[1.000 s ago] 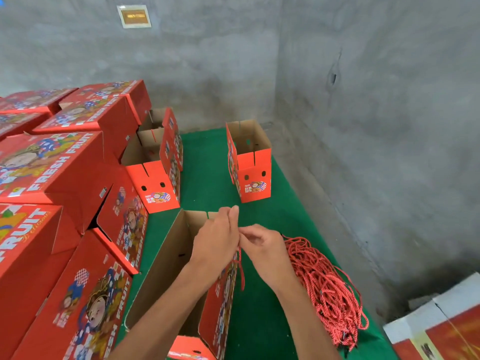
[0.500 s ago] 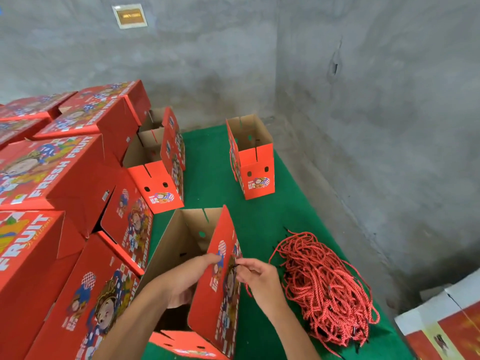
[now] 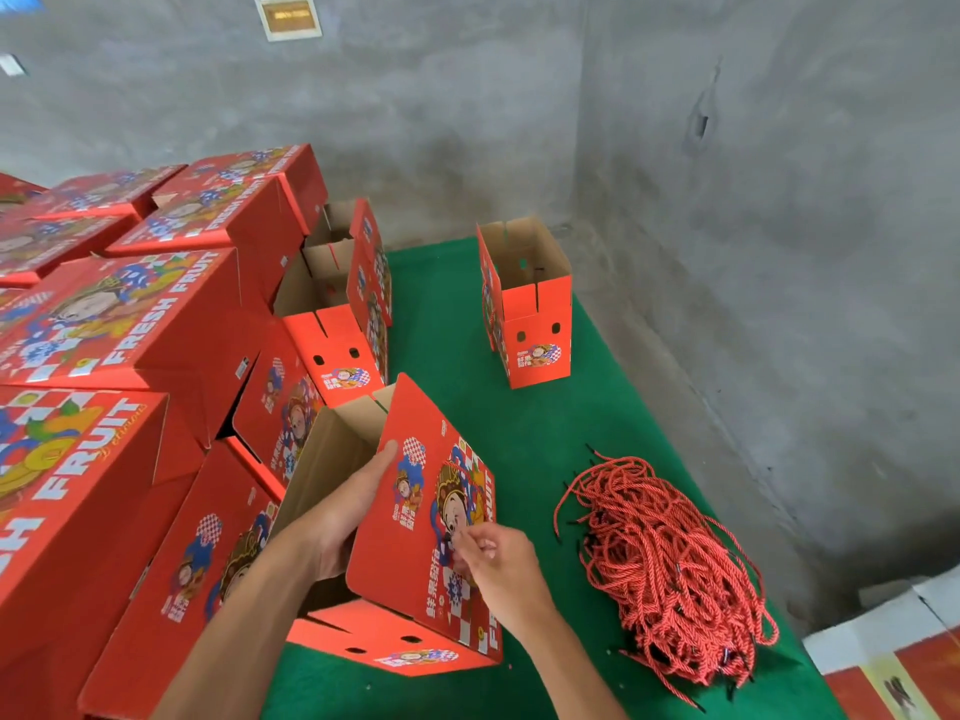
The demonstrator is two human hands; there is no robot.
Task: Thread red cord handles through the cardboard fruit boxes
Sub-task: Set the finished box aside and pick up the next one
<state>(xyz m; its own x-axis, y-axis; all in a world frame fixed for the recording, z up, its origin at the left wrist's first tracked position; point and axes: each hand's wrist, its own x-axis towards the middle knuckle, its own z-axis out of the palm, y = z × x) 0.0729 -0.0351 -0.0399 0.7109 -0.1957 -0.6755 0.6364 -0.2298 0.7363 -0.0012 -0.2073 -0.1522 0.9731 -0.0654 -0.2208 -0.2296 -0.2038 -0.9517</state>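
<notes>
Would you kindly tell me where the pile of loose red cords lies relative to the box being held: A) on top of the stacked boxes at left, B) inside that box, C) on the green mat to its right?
C: the red cords lie heaped on the green mat, right of the held box.

The left hand [image 3: 348, 517] reaches inside the open box [image 3: 415, 537], its fingertips hidden behind the raised side panel. The right hand [image 3: 493, 563] covers the spot it pinches, so any cord there cannot be made out. The stacked boxes [image 3: 104, 356] are cut off at the left edge, and a pale carton [image 3: 893, 662] is cut off at the bottom right corner.
</notes>
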